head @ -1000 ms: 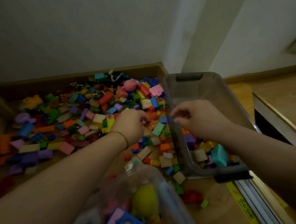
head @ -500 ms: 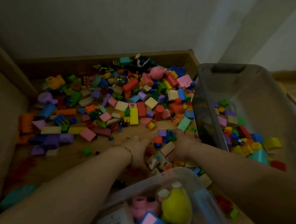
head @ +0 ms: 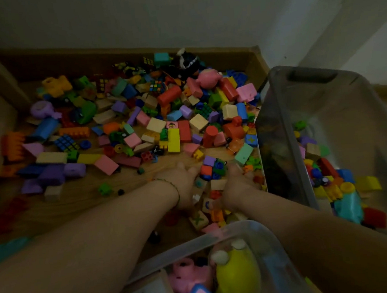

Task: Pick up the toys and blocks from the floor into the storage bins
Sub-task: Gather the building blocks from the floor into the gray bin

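Reaching down to the wooden floor (head: 77, 200), the person has both hands side by side at the near edge of the scattered blocks (head: 163, 125). The left hand (head: 186, 183), a thin bracelet (head: 171, 188) on its wrist, lies with its back up and its fingers pushed in against a small cluster of red, blue and purple bricks (head: 210, 168). The right hand (head: 238, 184) sits just beside it on the other side of that cluster, touching loose pieces near a mint-green block (head: 243, 154). The two seem cupped toward each other, but the fingertips are buried among the pieces and blurred in the dim light. I cannot tell whether either hand is clasping anything or merely pressing on the heap.

Most blocks lie on the floor, spread to the skirting, a Rubik's cube (head: 156, 86) and a round pink toy (head: 208, 76) among them. The grey translucent storage bin (head: 345, 103) stands just right of the right hand, with a layer of coloured blocks in its bottom. A clear bin (head: 217, 235) in the foreground holds a yellow toy (head: 237, 273) and a pink toy (head: 187, 275). The frame's bottom edge cuts it off, and the forearms cover part of its rim. The dark toy at the far wall is too murky to name.
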